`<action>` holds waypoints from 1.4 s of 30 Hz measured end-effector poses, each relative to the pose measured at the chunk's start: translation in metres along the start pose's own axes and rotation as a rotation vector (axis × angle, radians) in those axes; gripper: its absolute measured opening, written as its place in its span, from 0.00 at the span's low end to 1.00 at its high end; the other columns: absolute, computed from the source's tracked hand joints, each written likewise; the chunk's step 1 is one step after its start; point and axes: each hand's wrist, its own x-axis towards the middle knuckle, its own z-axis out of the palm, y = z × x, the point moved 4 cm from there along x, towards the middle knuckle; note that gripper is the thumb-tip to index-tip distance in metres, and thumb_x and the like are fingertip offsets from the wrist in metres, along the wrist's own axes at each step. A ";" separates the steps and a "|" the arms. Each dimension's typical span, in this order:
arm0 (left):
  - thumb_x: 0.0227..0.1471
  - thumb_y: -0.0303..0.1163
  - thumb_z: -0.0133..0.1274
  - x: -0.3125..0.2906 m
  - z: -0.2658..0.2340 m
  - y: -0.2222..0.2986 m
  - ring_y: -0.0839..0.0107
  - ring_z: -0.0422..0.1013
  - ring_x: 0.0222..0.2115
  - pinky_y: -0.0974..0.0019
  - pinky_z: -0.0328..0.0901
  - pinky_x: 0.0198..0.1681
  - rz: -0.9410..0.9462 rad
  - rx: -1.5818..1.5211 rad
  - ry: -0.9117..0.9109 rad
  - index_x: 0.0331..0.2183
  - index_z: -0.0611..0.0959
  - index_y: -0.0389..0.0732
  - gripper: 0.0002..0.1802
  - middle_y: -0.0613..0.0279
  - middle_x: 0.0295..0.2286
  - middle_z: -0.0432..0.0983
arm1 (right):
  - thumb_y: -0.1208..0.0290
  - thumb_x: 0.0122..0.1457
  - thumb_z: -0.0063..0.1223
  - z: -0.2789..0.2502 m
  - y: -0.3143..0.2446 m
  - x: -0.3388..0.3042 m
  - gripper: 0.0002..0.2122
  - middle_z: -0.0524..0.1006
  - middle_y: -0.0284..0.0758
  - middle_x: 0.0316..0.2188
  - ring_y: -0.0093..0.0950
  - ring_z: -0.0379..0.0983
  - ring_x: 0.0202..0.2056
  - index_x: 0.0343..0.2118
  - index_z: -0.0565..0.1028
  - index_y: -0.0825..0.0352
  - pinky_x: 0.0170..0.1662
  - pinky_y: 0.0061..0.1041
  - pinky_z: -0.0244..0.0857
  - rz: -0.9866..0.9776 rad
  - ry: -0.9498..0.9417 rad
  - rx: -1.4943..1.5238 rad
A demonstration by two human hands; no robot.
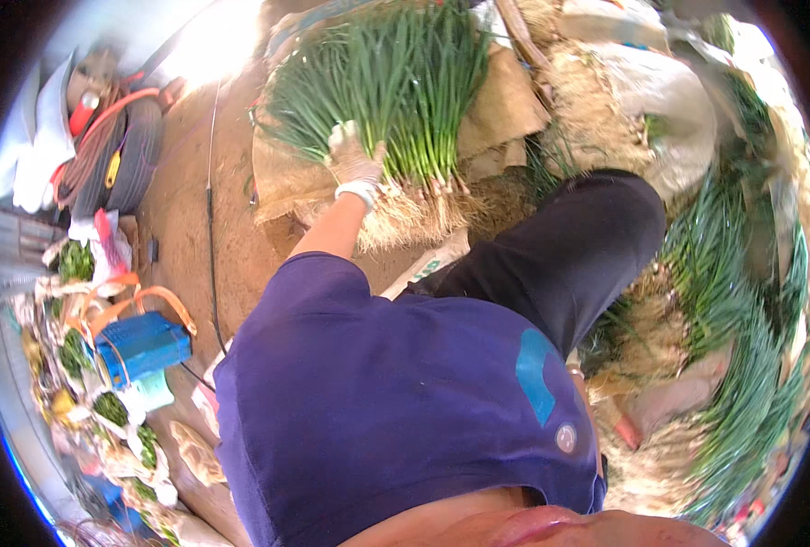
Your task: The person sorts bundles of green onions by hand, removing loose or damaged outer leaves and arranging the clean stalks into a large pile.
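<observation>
My left hand (pixel 355 166), in a pale work glove with a white cuff, lies on the lower left side of a large bunch of green onions (pixel 414 109). Its fingers look stretched out against the stalks, though their tips partly sink among the leaves. The onions are laid side by side, green tops pointing away from me, with white stems and stringy pale roots (pixel 423 214) toward me. Beneath them is brown sacking (pixel 286 173). Only a sliver of my right arm shows beside my shirt; my right hand is hidden.
More green onions (pixel 742 365) lie in a long heap at the right, near pale sacks (pixel 651 100). My bent knee (pixel 615 201) stands between the two. At left are a blue box with orange straps (pixel 140 346), tyres (pixel 136 155), and a thin black rod (pixel 211 219) on the dirt floor.
</observation>
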 end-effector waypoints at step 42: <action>0.47 0.52 0.52 0.225 0.037 0.027 0.61 0.63 0.47 0.56 0.59 0.46 0.076 0.314 0.019 0.39 0.78 0.51 0.20 0.61 0.43 0.67 | 0.55 0.56 0.45 -0.099 -0.236 0.025 0.20 0.73 0.45 0.40 0.39 0.68 0.44 0.39 0.75 0.70 0.46 0.35 0.62 -0.304 0.105 0.170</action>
